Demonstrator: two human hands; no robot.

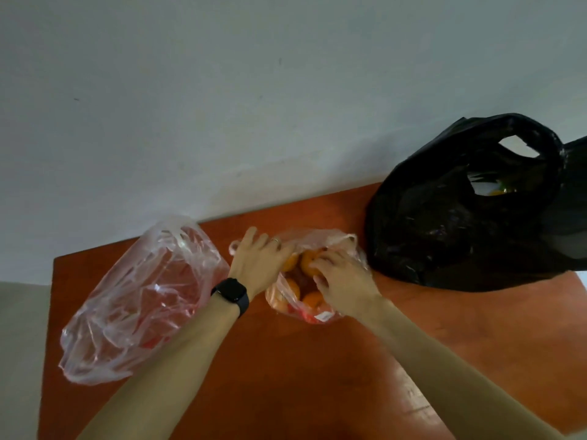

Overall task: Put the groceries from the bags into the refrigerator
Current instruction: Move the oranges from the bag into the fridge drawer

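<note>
A small clear pinkish plastic bag [320, 314] full of oranges [313, 300] stands in the middle of the brown table [286, 376]. My left hand [259, 265], with a black watch on the wrist, reaches into the bag's left side, its fingers curled over an orange. My right hand [341, 276] is inside the bag's mouth and grips another orange [307, 263]. A larger clear pinkish bag [139, 300] lies crumpled at the left. A black plastic bag [460, 217] stands at the right with green and yellow items showing through its opening.
The table stands against a pale wall [222, 106]. Its left edge drops to a light floor [19, 344]. Bare table surface lies in front of the bags, between my forearms.
</note>
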